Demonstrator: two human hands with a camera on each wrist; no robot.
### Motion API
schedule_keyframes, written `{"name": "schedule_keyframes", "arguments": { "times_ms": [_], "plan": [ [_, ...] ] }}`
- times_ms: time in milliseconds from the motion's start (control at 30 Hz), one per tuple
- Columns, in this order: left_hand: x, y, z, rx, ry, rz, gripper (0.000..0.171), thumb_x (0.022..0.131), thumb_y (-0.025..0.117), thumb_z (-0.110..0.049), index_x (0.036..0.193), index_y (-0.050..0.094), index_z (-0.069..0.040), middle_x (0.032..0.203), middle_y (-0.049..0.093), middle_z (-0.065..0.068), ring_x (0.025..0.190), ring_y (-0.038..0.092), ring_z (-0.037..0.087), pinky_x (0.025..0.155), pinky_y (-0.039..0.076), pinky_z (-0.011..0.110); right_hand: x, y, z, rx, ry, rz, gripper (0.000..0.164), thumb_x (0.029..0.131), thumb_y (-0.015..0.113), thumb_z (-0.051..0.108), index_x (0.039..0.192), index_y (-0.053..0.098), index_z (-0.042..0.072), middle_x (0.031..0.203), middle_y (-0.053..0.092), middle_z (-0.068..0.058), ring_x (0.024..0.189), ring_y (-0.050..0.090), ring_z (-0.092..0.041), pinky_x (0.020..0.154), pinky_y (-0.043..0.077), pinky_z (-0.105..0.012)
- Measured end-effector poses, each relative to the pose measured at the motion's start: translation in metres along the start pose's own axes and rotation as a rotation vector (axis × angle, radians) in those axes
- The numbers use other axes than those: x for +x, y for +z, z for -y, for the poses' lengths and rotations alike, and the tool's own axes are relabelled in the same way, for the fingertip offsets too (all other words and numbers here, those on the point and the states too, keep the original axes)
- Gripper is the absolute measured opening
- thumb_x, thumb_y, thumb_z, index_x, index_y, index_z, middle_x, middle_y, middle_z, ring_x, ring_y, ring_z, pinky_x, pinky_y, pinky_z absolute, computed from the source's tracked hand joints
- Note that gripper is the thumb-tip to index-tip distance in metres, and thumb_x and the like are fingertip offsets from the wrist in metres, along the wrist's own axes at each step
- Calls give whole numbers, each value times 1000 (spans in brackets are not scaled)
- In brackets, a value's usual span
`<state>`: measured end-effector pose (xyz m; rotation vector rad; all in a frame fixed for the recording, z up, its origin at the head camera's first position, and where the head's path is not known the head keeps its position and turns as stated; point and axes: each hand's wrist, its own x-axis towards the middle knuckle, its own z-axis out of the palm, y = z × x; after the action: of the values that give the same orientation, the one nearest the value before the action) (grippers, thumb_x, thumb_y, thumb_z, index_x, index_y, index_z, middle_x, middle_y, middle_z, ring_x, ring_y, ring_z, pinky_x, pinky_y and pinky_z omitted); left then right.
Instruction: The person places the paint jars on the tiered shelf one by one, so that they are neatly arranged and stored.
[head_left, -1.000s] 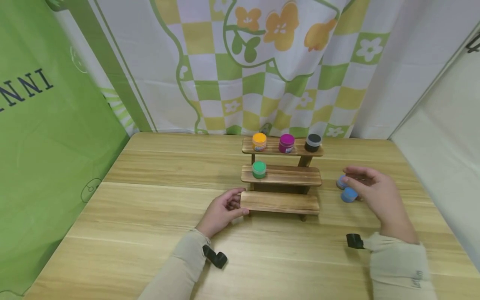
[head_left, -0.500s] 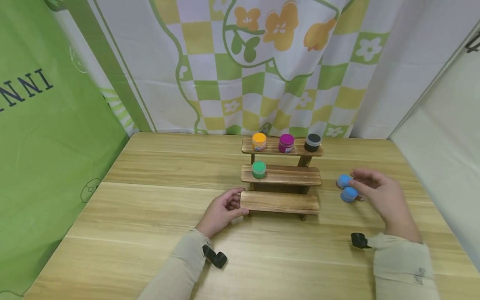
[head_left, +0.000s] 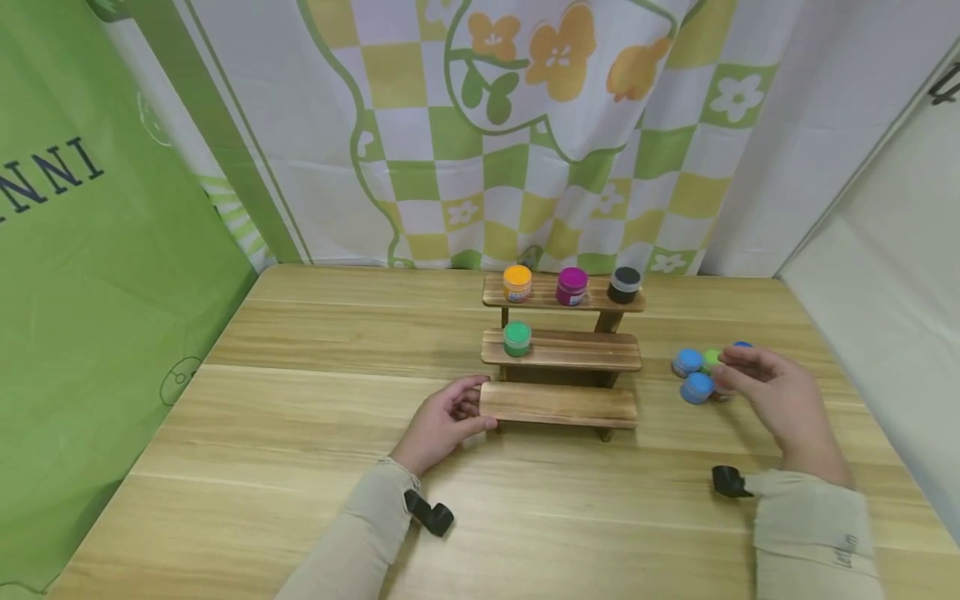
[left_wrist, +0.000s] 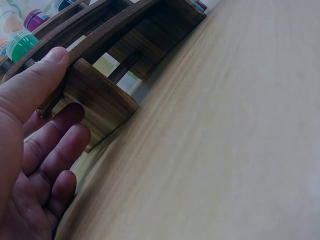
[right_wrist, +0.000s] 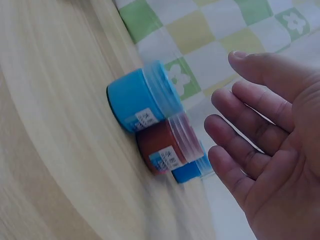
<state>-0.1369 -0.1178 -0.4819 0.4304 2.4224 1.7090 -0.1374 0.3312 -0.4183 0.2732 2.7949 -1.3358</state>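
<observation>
The wooden rack [head_left: 558, 404] is placed just right of the frame's centre, its lower left end pinched by the left hand [head_left: 442, 425], presumably for steadiness. At middle right, the right hand's [head_left: 783, 400] grip is loosely spread, nothing held, beside clustered jars [head_left: 697, 389]; four spaced jars [head_left: 517, 340] are set on the rack, likely for display.

Ahead of you, behind the far edge of the wood-grain table [head_left: 337, 333], hangs a white curtain [head_left: 585, 125] printed with green and yellow checks [head_left: 505, 170], white flowers [head_left: 737, 94] and orange flowers [head_left: 562, 50]. To your left is a green cloth [head_left: 112, 308] bearing dark letters [head_left: 52, 175]; to your right, a pale sheet [head_left: 892, 250] with a black mark [head_left: 947, 85] at the view's edge.
</observation>
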Motion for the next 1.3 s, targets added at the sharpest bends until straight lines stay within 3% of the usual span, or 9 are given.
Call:
{"name": "schedule_keyframes", "arguments": {
  "times_ms": [133,200,400,467,633,867,1300],
  "plan": [
    [0,0,0,-1,-4,1,64,84,83,-25,141,56,-14,109,66,0,94,63,17,83,53,31,2,0,-4,-6,10,9,73,95,61,57,145,50,6,140,55,-17,130,46,-36,105,32,-67],
    [0,0,1,0,-4,2,64,84,83,-25,141,56,-14,109,66,0,94,63,17,83,54,31,3,-1,-7,-6,12,14,73,95,61,57,145,50,5,142,52,-22,133,43,-42,106,30,-67],
    [0,0,0,-1,-1,2,63,84,83,-24,141,56,-13,109,66,0,94,63,17,83,54,32,4,-4,-14,-23,14,6,75,92,65,59,145,51,7,129,61,-3,131,45,-39,106,31,-66],
    [0,0,-1,-1,-2,3,63,84,83,-24,141,56,-13,109,66,0,94,63,17,83,54,31,4,-4,-16,-23,13,11,75,92,64,58,143,52,5,129,61,-6,132,45,-41,106,30,-67],
    [0,0,-1,0,-7,4,64,84,83,-24,141,56,-13,109,66,0,95,63,17,83,54,32,3,-6,-20,-42,36,47,75,94,60,59,142,52,2,144,49,-26,135,37,-50,103,30,-70],
    [1,0,1,-8,2,0,63,84,83,-23,140,57,-13,109,67,1,94,64,16,83,54,31,2,-6,-25,-18,62,94,78,95,58,60,147,45,3,152,40,-28,138,31,-54,104,28,-72],
    [1,0,1,-14,2,3,63,84,83,-23,140,57,-13,109,67,1,94,64,16,83,54,30,6,-3,-33,-106,29,104,81,93,61,61,145,47,0,142,48,-32,129,40,-54,98,32,-71]
  ]
}}
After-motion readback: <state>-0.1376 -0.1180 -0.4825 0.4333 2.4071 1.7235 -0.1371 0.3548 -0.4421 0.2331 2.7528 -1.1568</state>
